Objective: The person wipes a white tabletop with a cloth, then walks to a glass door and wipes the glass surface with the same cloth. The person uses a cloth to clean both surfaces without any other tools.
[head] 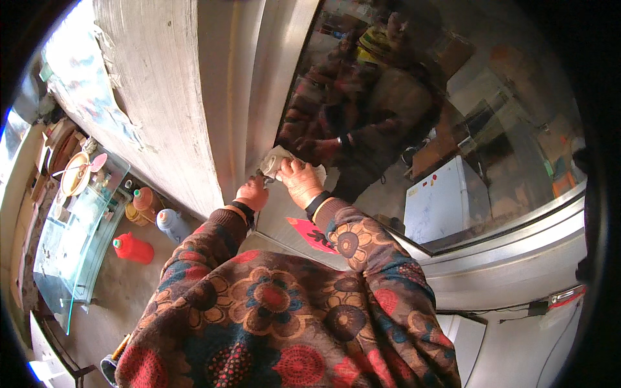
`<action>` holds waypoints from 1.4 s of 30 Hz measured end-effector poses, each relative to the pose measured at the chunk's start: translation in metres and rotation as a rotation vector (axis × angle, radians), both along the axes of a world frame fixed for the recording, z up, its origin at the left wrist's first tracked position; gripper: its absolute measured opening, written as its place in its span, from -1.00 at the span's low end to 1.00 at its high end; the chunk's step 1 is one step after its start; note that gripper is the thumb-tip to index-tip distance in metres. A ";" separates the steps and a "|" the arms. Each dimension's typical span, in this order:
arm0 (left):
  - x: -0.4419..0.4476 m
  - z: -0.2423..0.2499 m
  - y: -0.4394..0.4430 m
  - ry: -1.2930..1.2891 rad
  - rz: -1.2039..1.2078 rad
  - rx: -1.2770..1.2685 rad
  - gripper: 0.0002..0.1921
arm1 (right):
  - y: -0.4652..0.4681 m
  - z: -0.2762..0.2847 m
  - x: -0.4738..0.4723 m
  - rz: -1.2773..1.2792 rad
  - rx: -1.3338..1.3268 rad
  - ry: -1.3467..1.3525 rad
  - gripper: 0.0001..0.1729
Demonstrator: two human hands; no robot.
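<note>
My right hand [300, 181] holds a crumpled pale cloth [277, 160] against the metal frame beside a dark glass pane [359, 145]. The cloth sticks out past my fingertips on both sides. Just to the left, my left hand [253, 193] has its fingers curled at a small dark fitting, perhaps a handle, on the frame [271, 97]. My fingers partly hide the fitting. Below my right wrist, a red paper [310, 234] with black writing is partly covered by my patterned sleeve. The glass reflects a person and a room.
At left stands a glass-topped table [63, 247] with a bowl [75, 174] on it. Beside it on the floor are a red flask [133, 248], a blue flask [172, 225] and other containers. A pale wall edge [160, 97] runs upward left of the frame. Cables [514, 309] hang at lower right.
</note>
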State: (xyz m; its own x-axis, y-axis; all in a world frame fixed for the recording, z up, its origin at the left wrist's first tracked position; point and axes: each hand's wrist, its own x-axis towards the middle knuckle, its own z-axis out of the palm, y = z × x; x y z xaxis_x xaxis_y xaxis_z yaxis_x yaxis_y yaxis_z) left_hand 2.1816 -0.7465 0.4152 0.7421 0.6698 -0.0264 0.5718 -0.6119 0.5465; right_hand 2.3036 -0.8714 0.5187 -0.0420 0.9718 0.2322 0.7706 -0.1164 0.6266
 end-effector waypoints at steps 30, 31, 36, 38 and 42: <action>-0.005 0.005 0.007 -0.029 -0.009 -0.058 -0.60 | -0.152 0.167 0.044 -0.082 0.691 0.232 -0.64; -0.005 0.005 0.007 -0.031 -0.011 -0.073 -0.59 | -0.159 0.175 0.046 -0.071 0.730 0.263 -0.47; -0.005 0.003 0.007 0.025 -0.011 -0.032 -0.56 | -0.189 0.221 0.057 -0.108 0.884 0.154 -0.28; -0.005 0.004 0.008 -0.001 -0.013 -0.016 -0.54 | -0.199 0.238 0.061 -0.153 0.949 0.082 -0.31; -0.005 0.006 0.007 -0.017 -0.001 -0.073 -0.51 | -0.204 0.245 0.068 -0.192 1.056 0.038 -0.35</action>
State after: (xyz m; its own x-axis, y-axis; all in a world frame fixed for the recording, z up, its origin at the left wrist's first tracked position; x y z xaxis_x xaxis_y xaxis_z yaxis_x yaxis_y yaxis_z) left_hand 2.1765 -0.7395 0.4216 0.7432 0.6661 -0.0629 0.5618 -0.5703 0.5993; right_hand 2.3718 -1.0754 0.7632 0.1145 0.2686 0.9564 0.6987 -0.7062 0.1147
